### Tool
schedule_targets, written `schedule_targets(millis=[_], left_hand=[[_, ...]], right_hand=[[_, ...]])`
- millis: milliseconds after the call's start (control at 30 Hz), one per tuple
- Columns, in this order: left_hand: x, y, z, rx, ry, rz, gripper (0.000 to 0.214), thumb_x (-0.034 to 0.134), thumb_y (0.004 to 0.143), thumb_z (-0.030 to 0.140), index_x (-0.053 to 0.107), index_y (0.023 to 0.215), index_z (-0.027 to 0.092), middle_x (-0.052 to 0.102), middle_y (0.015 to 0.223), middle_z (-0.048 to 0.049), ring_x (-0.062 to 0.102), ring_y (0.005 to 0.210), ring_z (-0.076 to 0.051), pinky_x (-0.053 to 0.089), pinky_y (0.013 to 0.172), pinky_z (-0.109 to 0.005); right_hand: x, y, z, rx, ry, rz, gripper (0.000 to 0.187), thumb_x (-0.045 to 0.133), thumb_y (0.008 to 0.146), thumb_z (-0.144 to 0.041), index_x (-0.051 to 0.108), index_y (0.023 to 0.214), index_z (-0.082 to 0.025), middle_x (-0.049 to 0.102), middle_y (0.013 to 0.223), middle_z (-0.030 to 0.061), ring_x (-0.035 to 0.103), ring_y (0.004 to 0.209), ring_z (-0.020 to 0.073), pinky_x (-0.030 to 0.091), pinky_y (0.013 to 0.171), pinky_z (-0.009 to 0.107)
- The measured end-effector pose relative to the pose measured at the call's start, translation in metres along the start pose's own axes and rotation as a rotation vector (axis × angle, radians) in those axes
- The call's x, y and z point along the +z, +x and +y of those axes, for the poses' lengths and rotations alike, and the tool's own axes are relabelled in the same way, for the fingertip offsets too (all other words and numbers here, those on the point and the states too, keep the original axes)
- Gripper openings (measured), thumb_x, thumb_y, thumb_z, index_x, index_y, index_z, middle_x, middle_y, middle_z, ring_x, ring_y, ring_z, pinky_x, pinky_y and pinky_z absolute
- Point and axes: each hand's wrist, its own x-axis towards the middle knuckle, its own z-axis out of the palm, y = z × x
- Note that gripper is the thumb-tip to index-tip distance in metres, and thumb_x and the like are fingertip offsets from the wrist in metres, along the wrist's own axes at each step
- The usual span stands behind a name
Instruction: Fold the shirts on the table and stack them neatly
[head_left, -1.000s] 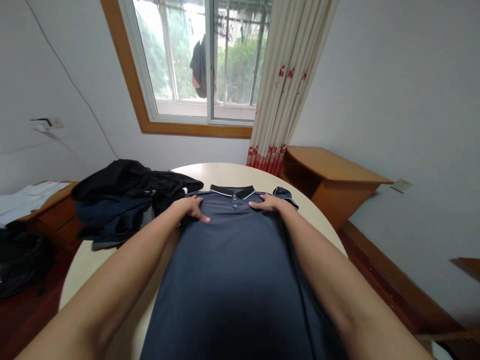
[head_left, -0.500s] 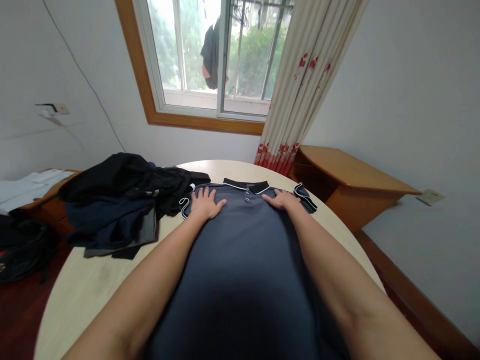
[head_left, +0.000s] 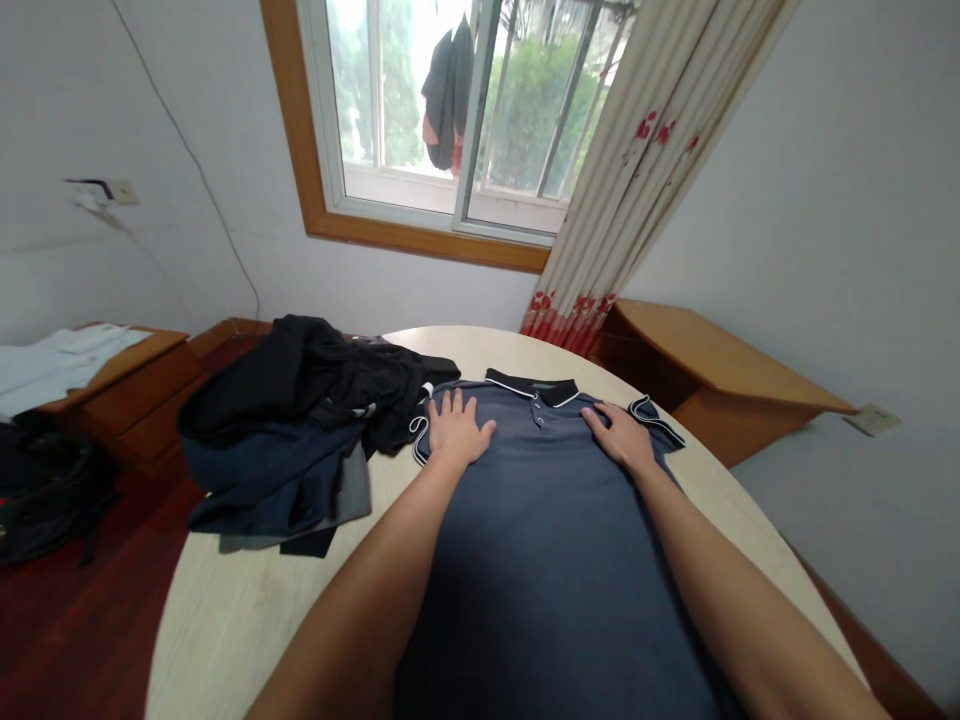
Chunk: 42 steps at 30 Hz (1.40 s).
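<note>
A dark blue-grey polo shirt (head_left: 547, 530) lies front up on the round table, its black collar (head_left: 532, 386) with white edging at the far end. My left hand (head_left: 457, 430) rests flat on the shirt's left shoulder, fingers spread, beside the left sleeve with its white-striped cuff. On the right shoulder lies my right hand (head_left: 621, 434), palm down, its fingers stretched out and holding nothing. The right sleeve (head_left: 656, 422) sticks out past that hand, its cuff partly turned up. The shirt's lower hem is out of view.
A heap of dark clothes (head_left: 300, 440) sits on the table (head_left: 217, 620) to the left. Behind are a window (head_left: 450, 120) and a flowered curtain (head_left: 622, 180). A wooden cabinet (head_left: 727, 360) stands right. At far left are a drawer unit (head_left: 142, 385) and a black bag (head_left: 52, 490).
The view has turned, so the table and shirt appear farther right and slightly lower. My right hand has shifted slightly on the shirt's shoulder; my left hand stays flat at the other shoulder.
</note>
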Motion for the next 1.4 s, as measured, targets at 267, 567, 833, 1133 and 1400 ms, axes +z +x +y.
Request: schedule_targets(millis=[267, 567, 833, 1133, 1400], left_hand=[[-0.002, 0.003, 0.000, -0.018, 0.100, 0.010, 0.067, 0.036, 0.097, 0.061, 0.047, 0.151, 0.023, 0.033, 0.163, -0.0103, 0.026, 0.152, -0.030, 0.022, 0.122, -0.053], [-0.002, 0.001, -0.007, -0.013, 0.164, 0.014, 0.061, 0.039, 0.098, 0.055, 0.050, 0.149, 0.022, 0.036, 0.162, -0.0069, 0.031, 0.151, -0.026, 0.026, 0.122, -0.048], [-0.004, -0.001, -0.008, -0.013, 0.184, 0.019, 0.063, 0.038, 0.097, 0.054, 0.052, 0.148, 0.019, 0.037, 0.161, -0.0070, 0.035, 0.149, -0.027, 0.027, 0.121, -0.049], [-0.003, 0.001, -0.007, -0.013, 0.193, 0.032, 0.062, 0.037, 0.098, 0.055, 0.052, 0.147, 0.021, 0.039, 0.160, -0.0078, 0.034, 0.149, -0.027, 0.029, 0.120, -0.050], [-0.005, -0.002, -0.004, -0.016, 0.172, 0.019, 0.062, 0.036, 0.099, 0.055, 0.049, 0.149, 0.020, 0.037, 0.161, -0.0094, 0.033, 0.150, -0.027, 0.027, 0.121, -0.051]], right_hand=[[-0.003, 0.001, 0.001, 0.017, 0.150, 0.030, 0.056, 0.048, 0.094, -0.060, 0.067, 0.128, -0.019, 0.055, 0.148, 0.0111, 0.049, 0.138, 0.0276, 0.035, 0.115, 0.045], [-0.018, -0.015, 0.041, -0.074, 0.407, 0.019, 0.048, 0.050, 0.095, -0.044, 0.063, 0.131, -0.016, 0.063, 0.138, 0.0120, 0.057, 0.129, 0.0234, 0.039, 0.112, 0.036], [-0.032, -0.025, 0.063, 0.184, 0.127, 0.029, 0.054, 0.046, 0.097, -0.043, 0.054, 0.141, -0.013, 0.049, 0.152, 0.0153, 0.042, 0.142, 0.0279, 0.021, 0.121, 0.050], [-0.032, -0.022, 0.051, 0.284, -0.019, -0.083, 0.068, 0.030, 0.100, -0.049, 0.041, 0.152, -0.005, 0.032, 0.162, 0.0167, 0.025, 0.151, 0.0330, 0.018, 0.121, 0.052], [-0.036, -0.046, 0.042, 0.448, -0.122, -0.083, 0.084, 0.033, 0.099, -0.058, 0.031, 0.152, 0.007, 0.025, 0.160, 0.0320, 0.024, 0.149, 0.0426, 0.019, 0.120, 0.052]])
